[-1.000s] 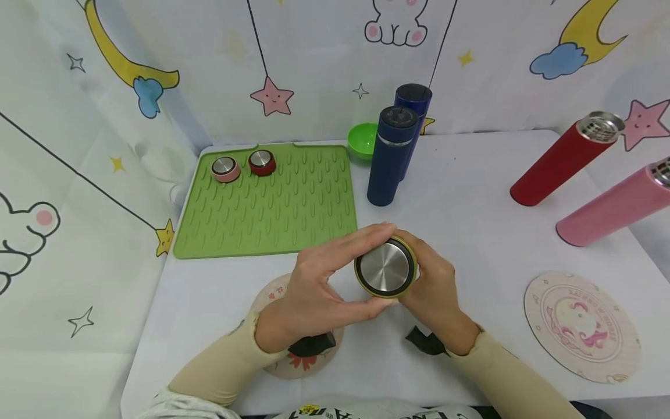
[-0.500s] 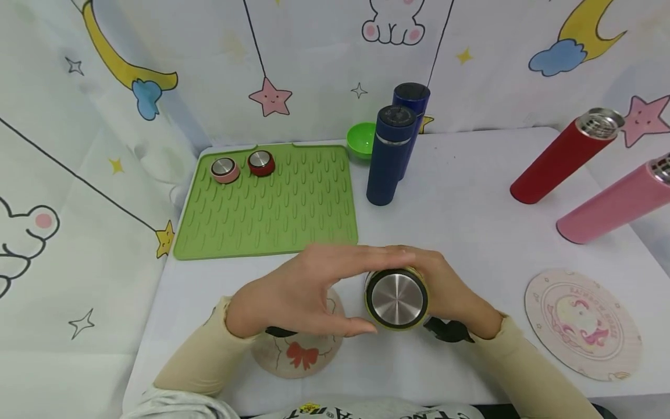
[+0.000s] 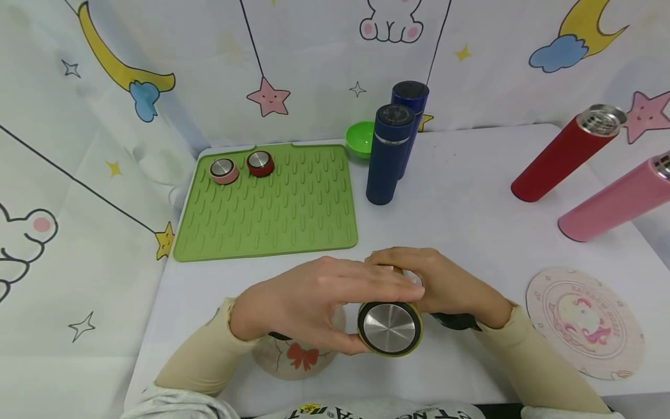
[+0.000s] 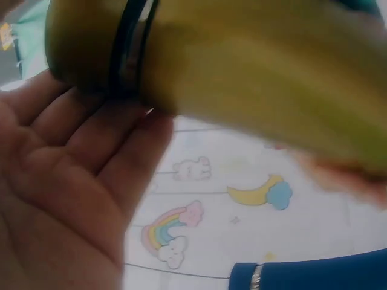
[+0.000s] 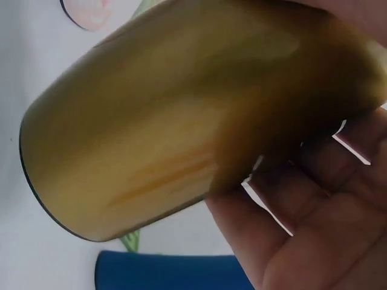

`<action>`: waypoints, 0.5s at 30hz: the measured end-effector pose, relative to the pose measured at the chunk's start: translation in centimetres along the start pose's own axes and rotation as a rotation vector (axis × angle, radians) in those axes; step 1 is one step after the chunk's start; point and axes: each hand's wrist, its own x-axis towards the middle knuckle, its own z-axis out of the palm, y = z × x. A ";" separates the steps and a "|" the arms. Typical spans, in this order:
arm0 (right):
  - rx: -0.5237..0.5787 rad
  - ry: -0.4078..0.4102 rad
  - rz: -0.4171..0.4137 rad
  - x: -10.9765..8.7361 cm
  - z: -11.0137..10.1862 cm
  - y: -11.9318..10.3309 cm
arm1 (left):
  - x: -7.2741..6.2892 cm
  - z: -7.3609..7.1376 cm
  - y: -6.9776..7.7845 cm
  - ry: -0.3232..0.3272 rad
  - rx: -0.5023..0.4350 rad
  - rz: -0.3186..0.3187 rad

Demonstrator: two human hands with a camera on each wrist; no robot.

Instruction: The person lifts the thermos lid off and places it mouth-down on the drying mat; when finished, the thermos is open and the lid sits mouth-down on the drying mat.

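A yellow-gold thermos is held up in front of the person, its steel-topped lid facing the head camera. My right hand grips the thermos body, and the right wrist view shows its fingers along the underside. With the left hand, I hold the lid between the thumb at its left edge and the fingers across its far side. In the left wrist view, a dark band separates the lid from the body. The head view hides most of the body.
On the green mat lie a pink lid and a red lid. Two blue thermoses stand beside a green bowl. Open red and pink bottles stand right. Round mats lie on the white table.
The thermos has come nearer the person's body. My left thumb came away from the lid half a second ago and now touches its edge again. The other bottles and lids stay put.
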 end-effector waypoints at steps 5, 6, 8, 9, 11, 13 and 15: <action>-0.070 0.127 -0.015 -0.1 0.2 0.4 | -0.1 0.7 -0.6 0.153 0.064 0.029; -0.080 0.173 -0.015 -0.2 0.4 0.5 | -0.2 0.8 -0.7 0.191 0.067 0.028; -0.095 0.290 -0.031 -0.3 1.2 0.5 | -0.3 1.0 -0.9 0.274 0.056 0.006; -0.111 0.359 -0.037 -0.3 1.6 0.5 | -0.3 1.1 -0.9 0.324 0.046 -0.003; -0.167 0.502 -0.059 -0.1 2.5 0.4 | -0.3 1.4 -1.0 0.416 0.033 -0.022; -0.243 0.628 -0.066 0.1 3.3 0.2 | 0.0 1.8 -1.1 0.509 0.030 -0.035; -0.306 0.713 -0.055 0.3 3.7 0.0 | 0.3 2.2 -1.1 0.585 0.038 -0.043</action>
